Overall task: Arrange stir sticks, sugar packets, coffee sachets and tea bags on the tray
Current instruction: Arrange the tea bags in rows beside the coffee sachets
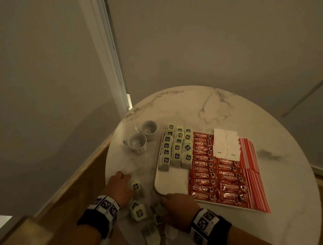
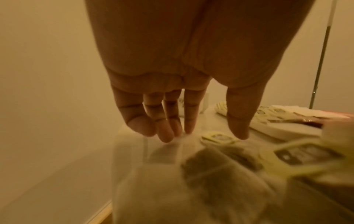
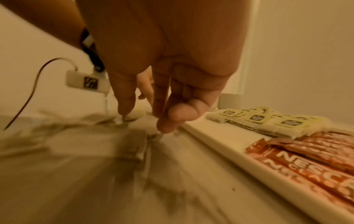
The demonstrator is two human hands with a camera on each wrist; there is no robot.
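Note:
A white tray (image 1: 171, 180) on the round marble table carries rows of tea bags (image 1: 177, 148), red coffee sachets (image 1: 213, 172), white sugar packets (image 1: 226, 145) and red-striped stir sticks (image 1: 252, 166). Loose tea bags (image 1: 139, 211) lie on the table at the near left of the tray. My left hand (image 1: 126, 181) hangs over the table with straight fingers, a single tea bag (image 2: 218, 138) lying between its fingers and thumb. My right hand (image 3: 145, 122) points down by the tray's near-left corner, fingertips (image 3: 166, 128) on the loose tea bags, gripping nothing I can see.
Two grey cups (image 1: 137, 142) stand left of the tray, beyond my left hand. The table edge (image 1: 110, 163) runs close to my left hand, with a wall and wooden floor below. Bare marble (image 1: 203, 104) lies behind the tray.

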